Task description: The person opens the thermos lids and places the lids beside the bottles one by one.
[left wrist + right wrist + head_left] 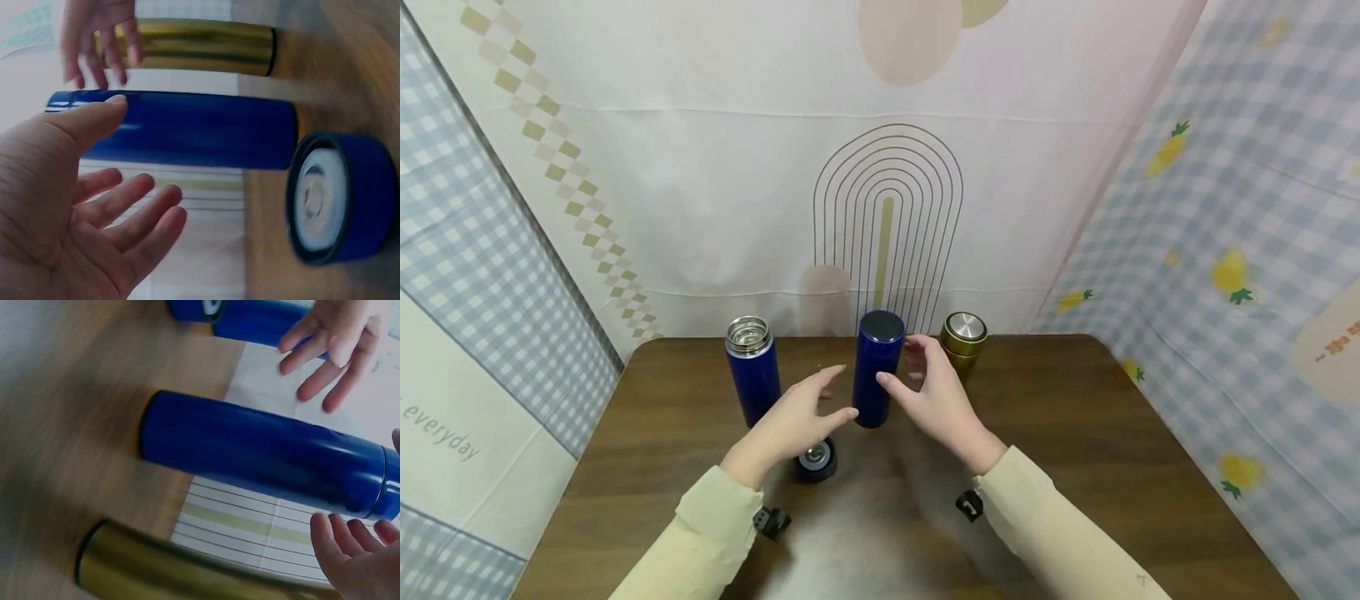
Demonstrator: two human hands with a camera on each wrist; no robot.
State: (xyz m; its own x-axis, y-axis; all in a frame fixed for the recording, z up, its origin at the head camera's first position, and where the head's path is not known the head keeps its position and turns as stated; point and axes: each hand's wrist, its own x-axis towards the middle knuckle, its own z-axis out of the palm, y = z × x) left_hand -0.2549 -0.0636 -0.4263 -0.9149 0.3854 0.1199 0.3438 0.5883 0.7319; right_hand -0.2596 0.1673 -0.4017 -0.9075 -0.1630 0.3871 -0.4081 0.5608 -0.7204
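A closed blue thermos bottle with a dark top stands upright at mid-table. To its left is my left hand, fingers spread and apart from the bottle in the head view. My right hand curves about the right side near the cap, its thumb overlapping the bottle in the head view; in the right wrist view its fingertips are close beside the cap end. Behind my left hand stands a second blue thermos bottle without its lid, showing a steel mouth. Its blue lid rests on the table beneath that hand.
A gold thermos bottle with a steel-topped cap stands right behind my right hand. The wooden table ends at a patterned white cloth at the back. Checked cloths hang at both sides.
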